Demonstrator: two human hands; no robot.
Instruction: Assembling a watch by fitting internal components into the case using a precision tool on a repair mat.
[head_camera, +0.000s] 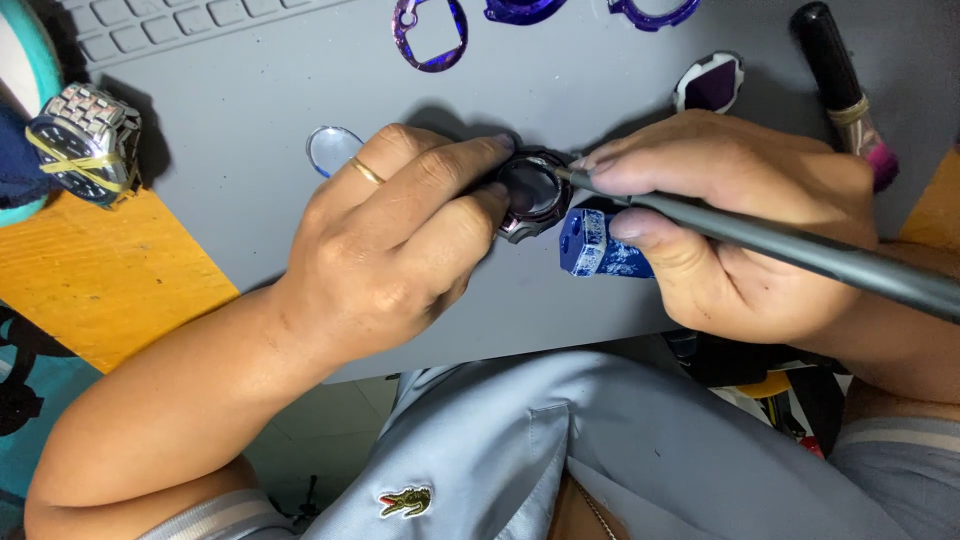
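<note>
My left hand (395, 235), a gold ring on one finger, pinches a dark round watch case (532, 193) between thumb and fingertips above the grey work mat (250, 110). My right hand (735, 215) grips a long dark grey tool (800, 248) like a pen. Its tip rests on the upper right rim of the case. A small blue block (590, 245) sits under my right thumb, just below the case.
Purple watch frame parts (430, 35) lie at the mat's far edge, with an oval purple piece (710, 83) and a clear round lens (332, 148). A black brush with a pink end (840, 85) lies at the right. A metal-band watch (85, 140) sits left on the orange table (100, 270).
</note>
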